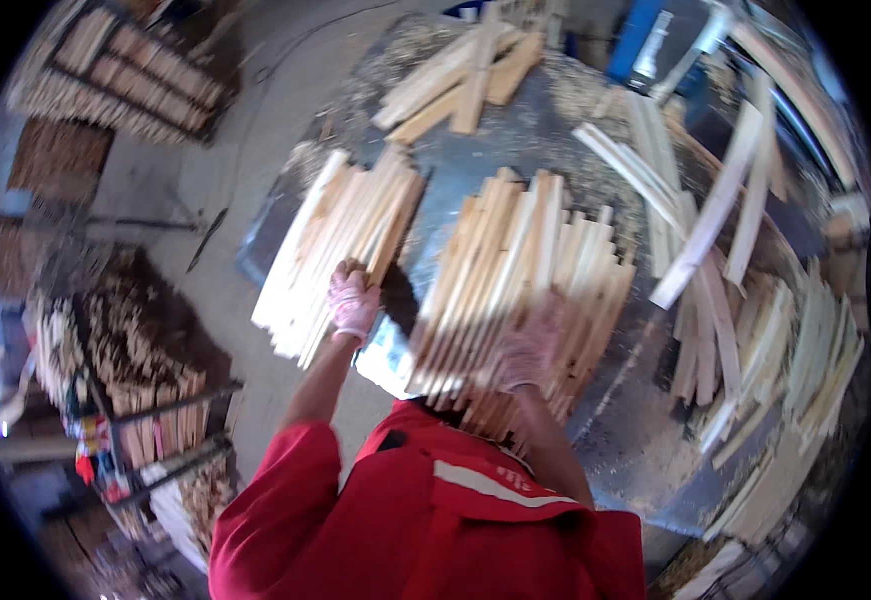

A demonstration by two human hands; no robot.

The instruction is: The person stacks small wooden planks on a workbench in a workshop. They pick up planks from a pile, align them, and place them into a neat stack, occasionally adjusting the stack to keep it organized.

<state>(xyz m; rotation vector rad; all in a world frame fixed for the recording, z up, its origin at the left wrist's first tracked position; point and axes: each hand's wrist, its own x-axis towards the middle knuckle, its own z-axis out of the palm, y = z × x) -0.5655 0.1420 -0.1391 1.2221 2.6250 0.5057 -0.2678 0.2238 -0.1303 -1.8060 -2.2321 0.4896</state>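
Observation:
My left hand (pixel 354 302), in a pale pinkish work glove, is at the near right edge of a bundle of wooden strips (pixel 334 225). Its fingers curl closed over the outer strips. A second, wider bundle of wooden strips (pixel 501 260) lies to the right, its ends uneven. Over the near right part of that bundle is my right hand (pixel 531 345), gloved the same way. Motion smears its fingers, so their grip is unclear. A narrow gap of dark tabletop separates the two bundles.
Both bundles rest on a dark work table (pixel 446 215) strewn with sawdust. Loose boards (pixel 471 80) lie crosswise at its far side. Long offcuts (pixel 716 210) heap up at the right. Stacked wood (pixel 141 70) and a rack of wood pieces (pixel 161 420) stand on the left floor.

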